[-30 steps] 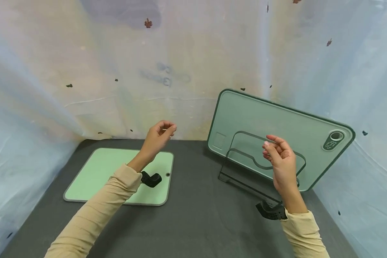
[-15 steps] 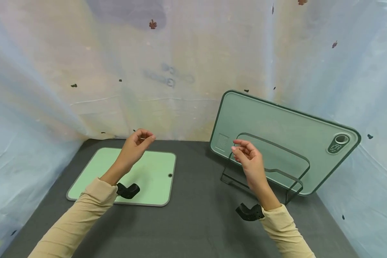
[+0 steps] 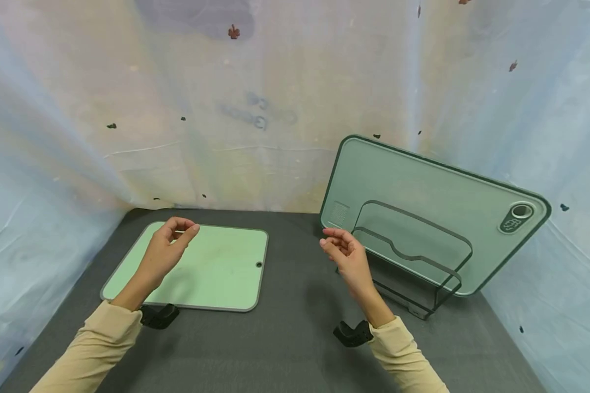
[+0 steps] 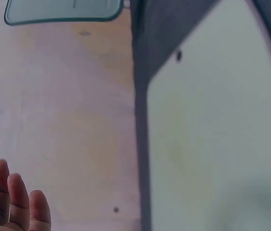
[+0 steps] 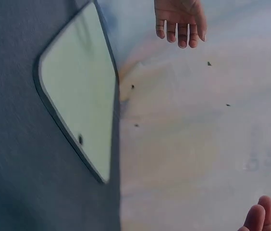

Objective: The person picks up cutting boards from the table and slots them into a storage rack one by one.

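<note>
1. Flat board (image 3: 226, 267) lies on the table (image 3: 275, 349) at 8 o'clock from the middle of the head view, pale green face up.
2. Standing board (image 3: 422, 180) is at 3 o'clock, tilted, behind the wires of the rack (image 3: 417, 258); how its lower edge is borne, I cannot tell.
3. Left hand (image 3: 167, 251) hovers above the flat board without touching it, thumb and fingers loosely bent, nothing in them.
4. Right hand (image 3: 349, 262) hangs at 5 o'clock, just off the rack's 9 o'clock end, fingers slackly curled and likewise holding nothing.
5. Over the last second both hands have swung toward 8 o'clock. The right one no longer hides the rack's wires, and the left has crossed over the flat board.
6. Both boards and the rack sit as they did. I judge that neither board is being handled now, and that the standing one stays up without a hand.
</note>
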